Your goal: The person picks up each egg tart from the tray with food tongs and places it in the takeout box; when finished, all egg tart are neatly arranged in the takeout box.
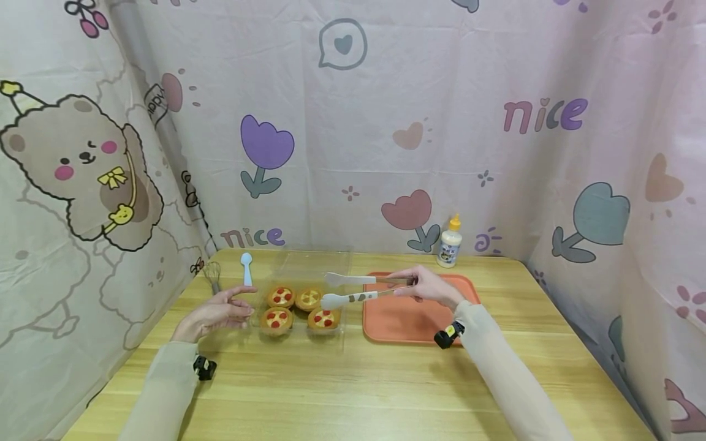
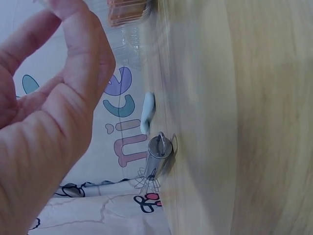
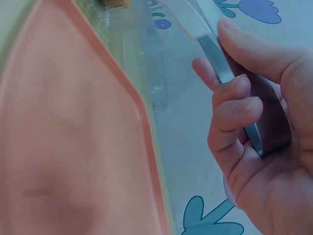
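My right hand (image 1: 429,286) holds a pair of tongs (image 1: 358,297) with white tips and metal arms; the curled fingers and thumb grip the bent handle in the right wrist view. The tips stand apart, pointing left over the right side of a clear plastic container (image 1: 343,340). Inside it sit several small round tarts, one with red topping (image 1: 276,320) at front left, one with yellow topping (image 1: 309,298) at back right. My left hand (image 1: 217,313) is at the container's left edge, fingers loosely bent, with nothing seen gripped in it.
An orange tray (image 1: 408,327) lies under and in front of my right hand. Behind it stands a white bottle with a yellow cap (image 1: 449,245). A light blue spoon (image 1: 246,269) and a whisk (image 1: 212,277) lie at the back left. A printed curtain (image 1: 353,153) hangs behind the table.
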Available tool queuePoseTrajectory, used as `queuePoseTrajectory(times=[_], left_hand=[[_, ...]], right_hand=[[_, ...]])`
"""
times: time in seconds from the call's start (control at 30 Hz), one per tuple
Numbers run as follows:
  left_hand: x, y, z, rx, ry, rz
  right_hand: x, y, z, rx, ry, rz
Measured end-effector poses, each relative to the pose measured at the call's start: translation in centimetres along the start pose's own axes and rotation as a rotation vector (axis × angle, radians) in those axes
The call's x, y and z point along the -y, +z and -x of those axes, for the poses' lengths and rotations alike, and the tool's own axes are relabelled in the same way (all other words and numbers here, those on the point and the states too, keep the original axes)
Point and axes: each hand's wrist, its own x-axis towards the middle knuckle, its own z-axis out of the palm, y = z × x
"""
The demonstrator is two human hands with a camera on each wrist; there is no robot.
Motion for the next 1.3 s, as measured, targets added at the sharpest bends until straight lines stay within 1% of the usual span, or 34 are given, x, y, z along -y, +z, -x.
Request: queuePoseTrajectory(times=[0.07, 0.17, 0.33, 0.47, 0.67, 0.8, 0.9, 1.03, 1.13, 1.3], left_hand=[[0.0, 0.0, 0.0, -0.003, -0.001, 0.000], [0.0, 0.0, 0.0, 0.000, 0.003, 0.003], [0.0, -0.1, 0.0, 0.009, 0.008, 0.000], [0.1, -0.1, 0.0, -0.002, 0.005, -0.010], [0.2, -0.1, -0.1, 0.000, 0.012, -0.001], [0.3, -0.1, -0.2, 0.006, 0.016, 0.005], [0.3, -0.1, -0.2, 0.007, 0.018, 0.005], [0.4, -0.1, -0.2, 0.012, 0.021, 0.011], [0.4, -0.1, -0.2, 0.017, 0.026, 0.015], [0.3, -0.1, 0.0, 0.019, 0.031, 0.016]], right_hand=[[-0.2, 0.0, 0.6, -0.024, -0.016, 0.014], [-0.4, 0.0, 1.4, -0.073, 0.003, 0.006], [-0.4, 0.0, 2.7, -0.180, 0.105, -0.006], [-0.5, 0.0, 3.8, -0.234, 0.142, -0.010], [-1.2, 0.1, 5.2, -0.325, 0.108, -0.035], [-1.7, 0.0, 6.0, -0.386, 0.084, 0.001], [-2.0, -0.2, 6.5, -0.411, 0.075, 0.007], [-2.5, -0.4, 7.4, -0.438, 0.131, -0.057], [-3.1, -0.6, 8.2, -0.482, 0.184, -0.097], [-4.3, -1.1, 9.5, -0.571, 0.210, -0.145]])
